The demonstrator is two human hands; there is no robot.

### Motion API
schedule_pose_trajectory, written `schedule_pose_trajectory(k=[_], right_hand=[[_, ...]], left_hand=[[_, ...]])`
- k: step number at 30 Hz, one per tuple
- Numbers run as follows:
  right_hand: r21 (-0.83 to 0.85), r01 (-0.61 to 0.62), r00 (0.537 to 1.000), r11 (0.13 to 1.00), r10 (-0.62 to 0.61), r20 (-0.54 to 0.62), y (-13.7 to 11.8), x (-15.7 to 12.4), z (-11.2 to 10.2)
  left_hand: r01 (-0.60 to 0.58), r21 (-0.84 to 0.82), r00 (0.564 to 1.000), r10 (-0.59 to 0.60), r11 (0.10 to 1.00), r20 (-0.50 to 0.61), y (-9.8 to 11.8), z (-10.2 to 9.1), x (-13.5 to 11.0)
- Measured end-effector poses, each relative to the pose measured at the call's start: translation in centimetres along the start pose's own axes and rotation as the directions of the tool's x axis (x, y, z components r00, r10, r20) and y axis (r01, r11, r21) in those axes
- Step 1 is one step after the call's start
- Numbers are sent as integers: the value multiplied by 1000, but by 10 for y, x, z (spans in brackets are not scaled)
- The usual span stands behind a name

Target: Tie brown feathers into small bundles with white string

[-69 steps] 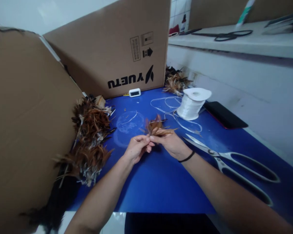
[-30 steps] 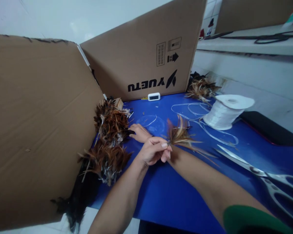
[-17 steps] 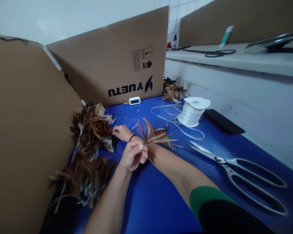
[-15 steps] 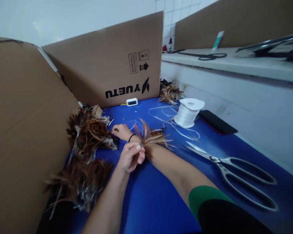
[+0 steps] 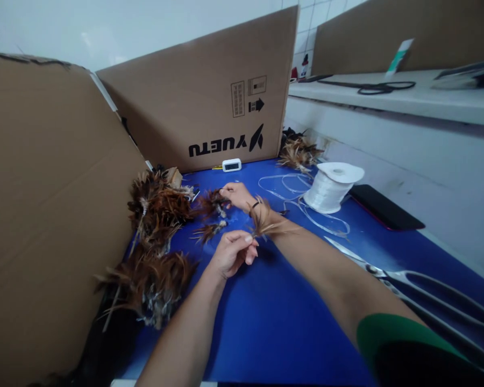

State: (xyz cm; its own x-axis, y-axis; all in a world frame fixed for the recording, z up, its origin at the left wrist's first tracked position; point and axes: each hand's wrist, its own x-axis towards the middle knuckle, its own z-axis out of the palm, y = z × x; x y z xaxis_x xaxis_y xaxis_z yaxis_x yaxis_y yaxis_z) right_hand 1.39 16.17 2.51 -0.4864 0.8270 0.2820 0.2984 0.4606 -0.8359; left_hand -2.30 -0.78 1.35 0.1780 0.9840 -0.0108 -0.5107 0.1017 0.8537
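Observation:
My left hand [image 5: 232, 252] is closed in a pinch on the quill ends of a small bunch of brown feathers [image 5: 264, 221], held just above the blue table top [image 5: 274, 306]. My right hand [image 5: 236, 194] reaches across over my left hand. Its fingers are closed on a few dark brown feathers [image 5: 212, 203] at the edge of the big feather pile [image 5: 157, 207]. A loose tuft [image 5: 207, 231] lies on the blue surface between the two hands.
Cardboard walls [image 5: 210, 91] stand at the left and back. A spool of white cord [image 5: 333, 186] with loose loops, a black phone [image 5: 385, 207], large scissors [image 5: 423, 285], a small white timer [image 5: 231, 165] and another feather heap [image 5: 298, 150] lie around. A second feather pile [image 5: 149, 285] lies at the front left.
My right hand went from the bunch over to the feather pile and has drawn some feathers out of it toward the middle. My left hand kept the bunch.

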Motion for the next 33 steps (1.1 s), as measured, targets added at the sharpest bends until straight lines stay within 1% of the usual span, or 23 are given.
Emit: schedule_pose_trajectory(k=[3,5,6,8,10,11,12,13,15,16,17,20,23,26,28,30,33], right_hand=[[-47,-7,999,999,5,-44,-1,0,-7],[-108,16,997,994,-24,-73,0,-4,-11],[-143,41,996,989,-52,-78,0,-7,-12],[-203,123,990,971,-134,-43,0,-18,-12],[-249,246,969,937,-234,76,-2,-31,-8],[-266,304,950,915,-272,152,-5,-38,-5],[-292,370,920,882,-302,251,-7,-45,-2],[-305,414,890,858,-310,335,-10,-50,0],[-310,452,851,836,-302,429,-14,-59,5],[-305,446,850,842,-292,438,-16,-61,7],[-300,428,859,853,-281,427,-17,-62,9],[-280,350,901,894,-239,363,-17,-59,13],[-239,263,941,935,-194,277,-19,-46,19],[-206,167,973,964,-127,195,-26,-32,27],[-195,121,981,973,-86,176,-33,-25,30],[-206,103,981,973,-65,182,-39,-25,29],[-300,116,980,947,-60,189,-40,-36,14]], left_hand=[[21,11,999,-22,1000,33,-1,2,-1],[27,14,999,-27,1000,46,-1,3,-1],[28,15,998,-29,1000,52,-1,3,-1],[33,14,997,-34,999,62,0,3,-2],[47,17,996,-48,999,72,0,3,-2],[55,18,995,-57,998,78,0,3,-2],[63,18,994,-64,998,84,-1,3,-2],[68,17,994,-69,998,89,-1,3,-2],[72,18,993,-74,997,93,-1,3,-2],[72,21,993,-73,997,90,-1,3,-2],[71,26,994,-73,997,85,-1,3,-2],[71,35,994,-74,997,77,0,4,-2],[82,30,993,-85,996,80,0,4,-2],[88,18,993,-90,996,83,0,3,-2],[79,6,993,-79,997,87,0,3,-2],[70,0,994,-70,998,82,0,2,-2],[61,0,996,-61,998,60,1,2,-1]])
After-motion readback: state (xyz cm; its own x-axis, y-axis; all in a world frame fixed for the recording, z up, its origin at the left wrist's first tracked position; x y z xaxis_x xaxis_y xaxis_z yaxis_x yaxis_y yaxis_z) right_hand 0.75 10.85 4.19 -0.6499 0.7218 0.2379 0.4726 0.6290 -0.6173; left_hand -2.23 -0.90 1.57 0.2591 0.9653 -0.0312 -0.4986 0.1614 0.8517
